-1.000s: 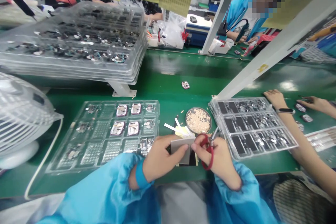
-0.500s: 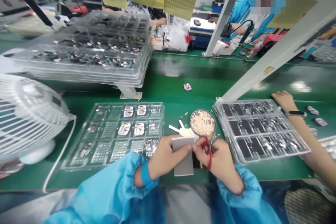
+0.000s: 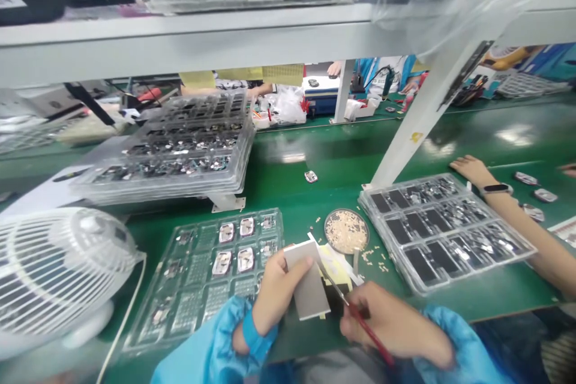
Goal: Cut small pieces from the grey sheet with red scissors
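A flat grey rectangular sheet (image 3: 310,291) is pinched in my left hand (image 3: 275,293), thumb lying across its face. My right hand (image 3: 382,321) is wrapped around the red handles of a pair of scissors (image 3: 366,327). Their blades point up and left, against the sheet's right edge; whether they are cutting into it I cannot tell. Beneath and behind the sheet lie white and yellow paper strips (image 3: 335,265). Just beyond sits a round dish (image 3: 346,231) filled with small beige pieces, some scattered to its right.
Left of my hands lies a clear compartment tray (image 3: 189,306) with several small metal-faced units. Stacked trays of parts (image 3: 450,234) stand at right, beside another person's arm (image 3: 517,222). A white fan (image 3: 58,276) is at far left. A slanted post (image 3: 423,126) rises behind.
The scissors have swung from lying folded in my right hand to pointing at the sheet's right edge. My right hand moved down and the sheet tilted. The camera view has tipped upward.
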Demonstrator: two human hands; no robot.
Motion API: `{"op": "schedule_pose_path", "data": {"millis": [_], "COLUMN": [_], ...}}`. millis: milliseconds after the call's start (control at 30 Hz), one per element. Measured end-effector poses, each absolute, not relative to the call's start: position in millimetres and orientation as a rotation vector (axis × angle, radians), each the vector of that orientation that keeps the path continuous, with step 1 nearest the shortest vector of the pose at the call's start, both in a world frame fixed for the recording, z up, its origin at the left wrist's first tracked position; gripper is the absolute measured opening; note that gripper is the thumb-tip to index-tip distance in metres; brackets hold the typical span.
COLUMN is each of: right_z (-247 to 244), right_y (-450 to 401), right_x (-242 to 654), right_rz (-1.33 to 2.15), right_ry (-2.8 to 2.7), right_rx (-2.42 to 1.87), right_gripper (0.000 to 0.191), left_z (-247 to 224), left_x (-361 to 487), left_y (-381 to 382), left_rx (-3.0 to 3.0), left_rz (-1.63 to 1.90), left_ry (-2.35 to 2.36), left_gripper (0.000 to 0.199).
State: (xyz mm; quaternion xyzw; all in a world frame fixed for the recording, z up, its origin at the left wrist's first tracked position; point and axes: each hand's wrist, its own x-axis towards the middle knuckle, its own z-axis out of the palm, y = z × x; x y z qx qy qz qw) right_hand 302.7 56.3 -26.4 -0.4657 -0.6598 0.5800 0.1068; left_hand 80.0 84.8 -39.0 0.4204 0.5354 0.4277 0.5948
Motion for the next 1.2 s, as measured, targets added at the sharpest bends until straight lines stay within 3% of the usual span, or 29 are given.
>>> {"op": "schedule_pose_path", "data": {"millis": [233,800,1200], "right_z": [-35,-56,-64], "right_y": [60,68,65], "right_x": [281,261,253], "right_rz": [1.608,1.284,1.319], "right_ry": [-1.878,-1.859,-1.773], "right_rx": [-1.412,-1.439,-1.449], "right_gripper": [0.043,0.047,0.056], "left_z": [-36,-38,-43], "left_x": [86,95,96], "left_y": [82,78,77], "left_rx": [1.057,1.018,0.997], "left_rz": [1.017,1.032,1.081], "left_ry": [1.304,1.211,1.265], "left_gripper": [0.038,0.036,0.036]}}
